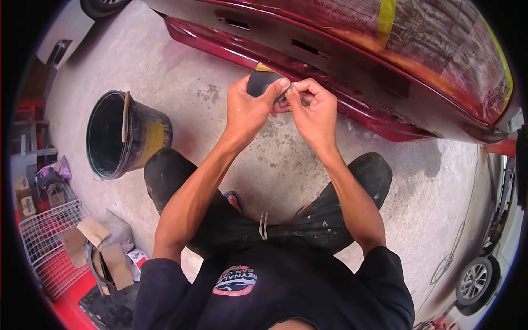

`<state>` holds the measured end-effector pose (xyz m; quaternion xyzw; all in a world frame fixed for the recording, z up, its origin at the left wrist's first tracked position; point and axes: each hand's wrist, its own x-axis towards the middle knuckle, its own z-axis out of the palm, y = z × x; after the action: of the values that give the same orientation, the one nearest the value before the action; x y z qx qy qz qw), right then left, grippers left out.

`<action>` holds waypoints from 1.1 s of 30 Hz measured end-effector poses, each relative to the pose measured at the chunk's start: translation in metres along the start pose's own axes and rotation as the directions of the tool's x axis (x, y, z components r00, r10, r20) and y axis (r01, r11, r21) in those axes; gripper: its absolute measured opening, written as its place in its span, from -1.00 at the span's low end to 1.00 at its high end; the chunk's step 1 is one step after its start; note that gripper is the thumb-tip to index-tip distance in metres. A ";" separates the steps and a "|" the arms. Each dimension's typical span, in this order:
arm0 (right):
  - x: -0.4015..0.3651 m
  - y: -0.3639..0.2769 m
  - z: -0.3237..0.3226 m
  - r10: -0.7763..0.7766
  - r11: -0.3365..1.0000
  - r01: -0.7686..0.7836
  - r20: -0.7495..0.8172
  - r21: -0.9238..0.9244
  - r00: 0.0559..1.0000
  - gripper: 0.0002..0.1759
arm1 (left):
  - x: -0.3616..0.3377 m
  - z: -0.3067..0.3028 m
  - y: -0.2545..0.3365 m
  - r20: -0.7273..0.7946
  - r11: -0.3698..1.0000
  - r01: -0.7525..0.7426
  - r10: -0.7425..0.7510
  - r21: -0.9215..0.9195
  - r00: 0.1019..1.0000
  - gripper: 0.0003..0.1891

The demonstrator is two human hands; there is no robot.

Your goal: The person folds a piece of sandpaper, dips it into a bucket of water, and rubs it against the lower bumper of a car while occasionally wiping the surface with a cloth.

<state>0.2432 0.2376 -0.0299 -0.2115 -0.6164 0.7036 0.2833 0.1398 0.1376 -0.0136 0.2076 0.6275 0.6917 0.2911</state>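
In front of the dark red car bumper [352, 104], my two hands work on a dark grey sheet of sandpaper [258, 84]. My left hand [246, 110] grips the sheet, with the thumb lying across its face. My right hand [314, 113] pinches the sheet's right edge between thumb and fingers. Just above the sheet shows a yellow piece [264, 67], mostly hidden behind it. The hands meet at the thumbs, and some fingers are tucked behind the sheet.
A black bucket [157, 135] with a wooden stick across its rim stands to the left on the concrete floor [192, 82]. Masking paper [434, 33] with yellow tape covers the car's window. Cardboard pieces [115, 267] and a wire rack [49, 236] lie lower left.
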 end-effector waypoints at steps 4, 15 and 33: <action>0.000 0.002 0.005 -0.101 0.995 0.101 -0.042 -0.007 0.994 -0.85 | -0.002 0.006 -0.001 -0.072 0.997 0.028 -0.033 -0.071 0.997 -0.79; 0.001 0.003 0.005 -0.164 0.982 0.154 -0.094 -0.111 0.982 -0.84 | -0.006 0.019 -0.003 -0.119 0.989 -0.051 0.035 -0.139 0.992 -0.74; 0.004 0.003 -0.001 -0.301 0.906 0.255 -0.091 -0.337 0.949 -0.91 | -0.001 0.018 -0.011 -0.087 0.997 -0.077 0.075 -0.010 0.993 -0.76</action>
<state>0.2399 0.2406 -0.0331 -0.2136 -0.7249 0.5296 0.3854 0.1540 0.1507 -0.0226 0.1991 0.6265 0.7149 0.2384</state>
